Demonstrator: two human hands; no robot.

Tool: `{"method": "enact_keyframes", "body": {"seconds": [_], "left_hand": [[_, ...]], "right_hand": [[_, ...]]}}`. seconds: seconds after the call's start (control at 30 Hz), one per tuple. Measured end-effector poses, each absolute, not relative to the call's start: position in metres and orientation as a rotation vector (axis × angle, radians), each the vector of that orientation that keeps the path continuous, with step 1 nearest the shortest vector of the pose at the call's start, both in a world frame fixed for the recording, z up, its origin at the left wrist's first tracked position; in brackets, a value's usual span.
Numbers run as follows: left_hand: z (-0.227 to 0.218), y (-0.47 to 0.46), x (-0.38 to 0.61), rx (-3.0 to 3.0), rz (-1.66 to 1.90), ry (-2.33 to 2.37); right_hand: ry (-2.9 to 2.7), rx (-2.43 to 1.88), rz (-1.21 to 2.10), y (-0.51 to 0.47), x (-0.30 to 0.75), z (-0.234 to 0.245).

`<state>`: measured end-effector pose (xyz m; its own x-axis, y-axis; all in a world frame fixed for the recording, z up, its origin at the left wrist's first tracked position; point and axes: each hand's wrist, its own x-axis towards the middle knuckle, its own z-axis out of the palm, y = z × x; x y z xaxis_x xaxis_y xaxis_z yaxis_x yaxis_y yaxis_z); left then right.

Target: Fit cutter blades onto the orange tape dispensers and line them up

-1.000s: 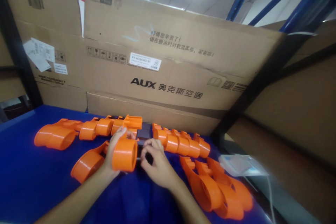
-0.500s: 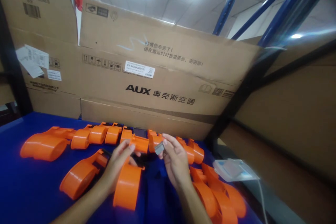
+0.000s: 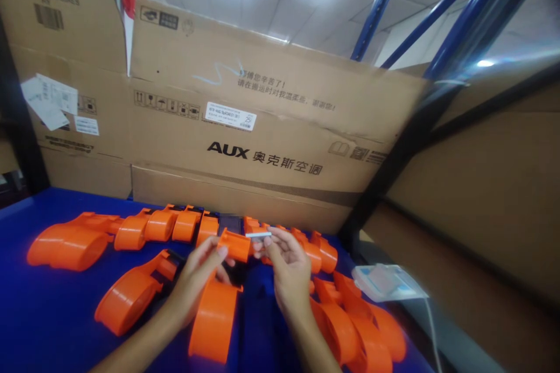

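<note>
My left hand [image 3: 199,277] is closed around an orange plastic ring-shaped part [image 3: 216,322]. Its smaller hollow end [image 3: 236,246] sticks out past the fingers, while the wide band hangs below; the hand hides most of the link between them. Between the thumb and fingers of my right hand [image 3: 286,265] is a small flat grey piece [image 3: 259,235], seen nearly edge-on. That piece lies right beside the smaller orange end; whether they touch I cannot tell. Another orange part [image 3: 131,298] with a dark insert rests on the blue surface to the left of my left hand.
Several similar orange parts [image 3: 160,225] stand in a row at the back of the blue tabletop [image 3: 56,309], with more [image 3: 365,326] at right. A clear plastic box [image 3: 388,282] with a white cable sits at the right edge. Behind rises a cardboard wall [image 3: 175,145].
The grey piece has turned from showing its face to nearly edge-on and moved slightly left and up, against or close to the orange end. My left hand keeps its hold.
</note>
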<state>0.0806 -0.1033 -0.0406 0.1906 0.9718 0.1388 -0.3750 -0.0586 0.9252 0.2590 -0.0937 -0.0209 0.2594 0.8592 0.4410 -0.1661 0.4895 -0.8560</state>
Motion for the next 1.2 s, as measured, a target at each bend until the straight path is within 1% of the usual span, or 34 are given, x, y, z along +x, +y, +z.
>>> {"method": "enact_keyframes", "body": {"seconds": [0.13,0.43,0.73,1.2], "left_hand": [[-0.0393,-0.1036,0.0809,1.084,1.279,0.739],[-0.0442,-0.1028,0.0833,1.011,1.296,0.762],[-0.0461,-0.0996,0.0827,1.033,1.345,0.810],[-0.0403,-0.0984,0.0786,1.056,1.416,0.817]], "right_hand": [[-1.043,-0.771,0.748,-0.0936,0.2611,-0.0203],[-1.087,-0.818,0.774,-0.1008,0.2532,-0.0179],[-1.037,-0.843,0.936,-0.0947,0.2541,-0.0248],[-1.252,-1.003,0.681,-0.1016,0.2570,-0.0201]]}}
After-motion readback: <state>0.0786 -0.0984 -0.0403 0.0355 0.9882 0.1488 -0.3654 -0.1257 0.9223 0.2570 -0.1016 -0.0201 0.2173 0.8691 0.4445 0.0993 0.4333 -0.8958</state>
